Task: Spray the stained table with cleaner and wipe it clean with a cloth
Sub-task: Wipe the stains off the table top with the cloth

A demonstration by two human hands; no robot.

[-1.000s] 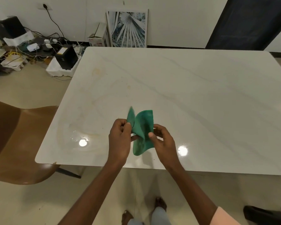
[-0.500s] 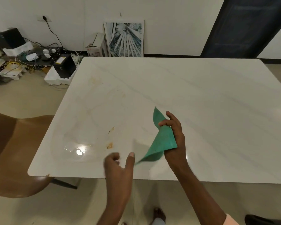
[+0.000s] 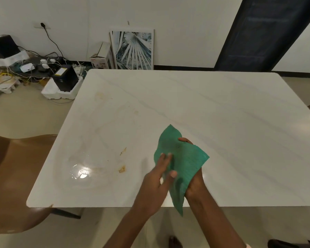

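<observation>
The white marble table (image 3: pixel 222 122) carries brown stains (image 3: pixel 122 169) near its front left, beside a wet shiny patch (image 3: pixel 81 173), and a faint yellow mark (image 3: pixel 99 95) lies farther back. A green cloth (image 3: pixel 184 163) is draped over my right hand (image 3: pixel 195 187) above the table's front edge. That hand holds it from below, fingertips curling over its top edge. My left hand (image 3: pixel 157 183) lies with straight fingers and thumb against the cloth's left side. No spray bottle is in view.
A brown chair (image 3: pixel 13 176) stands at the table's left front corner. On the floor at the back left lie cables, boxes and a black device (image 3: pixel 65 80). A framed picture (image 3: pixel 132 49) leans on the wall behind the table.
My left hand has come back up from the table's edge onto the cloth. My right hand has turned under the cloth, which now drapes over it instead of hanging from the fingers.
</observation>
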